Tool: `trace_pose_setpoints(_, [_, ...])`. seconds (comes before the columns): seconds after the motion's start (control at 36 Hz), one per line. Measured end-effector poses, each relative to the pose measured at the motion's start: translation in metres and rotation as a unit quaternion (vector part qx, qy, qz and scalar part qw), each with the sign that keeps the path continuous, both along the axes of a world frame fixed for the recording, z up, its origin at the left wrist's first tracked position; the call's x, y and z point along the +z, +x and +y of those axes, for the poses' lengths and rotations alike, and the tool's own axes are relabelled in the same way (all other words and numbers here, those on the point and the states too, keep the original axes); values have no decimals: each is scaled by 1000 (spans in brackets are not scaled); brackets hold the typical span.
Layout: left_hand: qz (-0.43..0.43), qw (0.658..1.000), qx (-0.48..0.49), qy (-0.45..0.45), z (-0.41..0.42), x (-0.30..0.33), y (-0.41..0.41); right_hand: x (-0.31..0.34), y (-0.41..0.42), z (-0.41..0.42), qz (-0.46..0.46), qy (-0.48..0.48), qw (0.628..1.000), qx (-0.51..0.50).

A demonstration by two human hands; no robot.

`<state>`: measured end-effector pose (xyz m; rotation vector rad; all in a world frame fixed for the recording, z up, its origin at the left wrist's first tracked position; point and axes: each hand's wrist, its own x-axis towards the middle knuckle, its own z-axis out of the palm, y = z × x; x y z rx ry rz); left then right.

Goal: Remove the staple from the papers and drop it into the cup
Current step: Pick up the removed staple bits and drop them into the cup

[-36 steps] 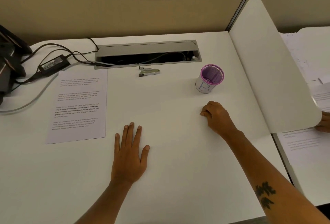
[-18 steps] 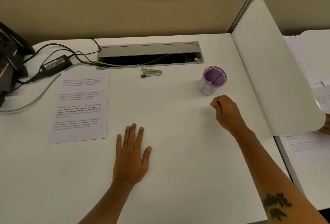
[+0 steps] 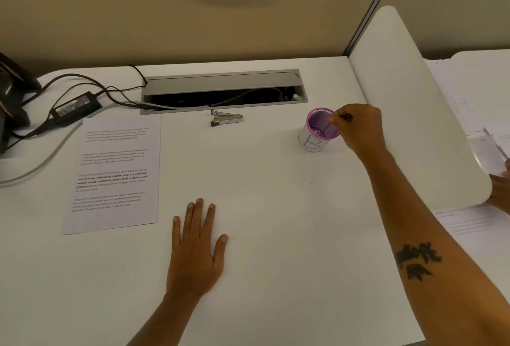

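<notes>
Right hand (image 3: pixel 358 127) risen to cup (image 3: pixel 320 131) rim.

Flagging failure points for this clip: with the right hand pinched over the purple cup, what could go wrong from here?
1. The right hand hovers at the cup's right rim, not its centre; whatever it pinches, too small to make out, could fall outside.
2. The knuckles are close to the rim; a nudge might tip the cup.
3. The left hand lies flat on the desk, away from the cup, so nothing steadies it.
</notes>
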<state>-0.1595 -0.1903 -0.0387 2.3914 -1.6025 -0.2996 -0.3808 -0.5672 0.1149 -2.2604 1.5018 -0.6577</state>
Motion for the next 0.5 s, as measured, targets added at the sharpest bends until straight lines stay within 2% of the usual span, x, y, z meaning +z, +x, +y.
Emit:
trace_pose_setpoints(0.14, [-1,1000,1,2,0,0,0,0,-2,-1,-3,-33,999,9])
trace_pose_setpoints(0.31, [0,1000,0,1,0,0,0,3,-3,4,-29,-52,998,-26])
trace_pose_setpoints(0.42, [3,1000,0,3,0,1,0,2,-9,12,-49,-42,997,-36])
trace_pose_setpoints(0.5, [1,1000,0,5,0,2,-1,-3,-13,27,-99,-12,991,-87])
